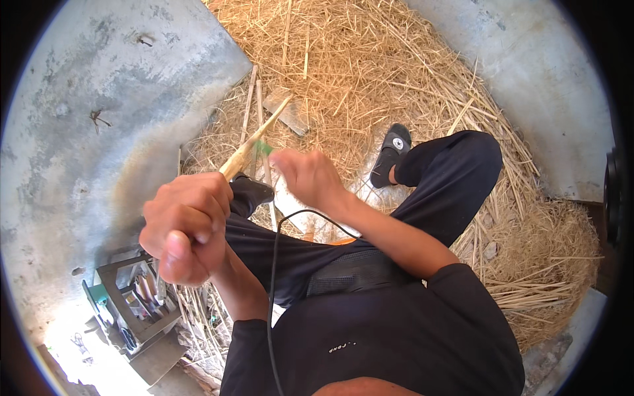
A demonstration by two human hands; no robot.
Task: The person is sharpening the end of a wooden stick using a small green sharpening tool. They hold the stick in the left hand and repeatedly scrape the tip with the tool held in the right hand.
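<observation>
My left hand (185, 224) is wrapped in a fist around a pale yellow stick (239, 157), which looks like split bamboo or cane. The stick tapers to a thin tip, slanting up and away to the right. My right hand (309, 177) is closed just right of the stick's middle. From its thumb side a small green piece (263, 148) pokes out, blurred, meeting or passing close to the stick. What kind of thing it is, the view does not show; my fingers hide the rest of it.
Straw-like shavings (356, 59) and long strips cover the floor. My sandalled foot (391, 155) rests on them. A worn grey wall (79, 152) stands at left. Lower left, a wooden box (142, 294) holds tools. A black cable (273, 277) runs across my lap.
</observation>
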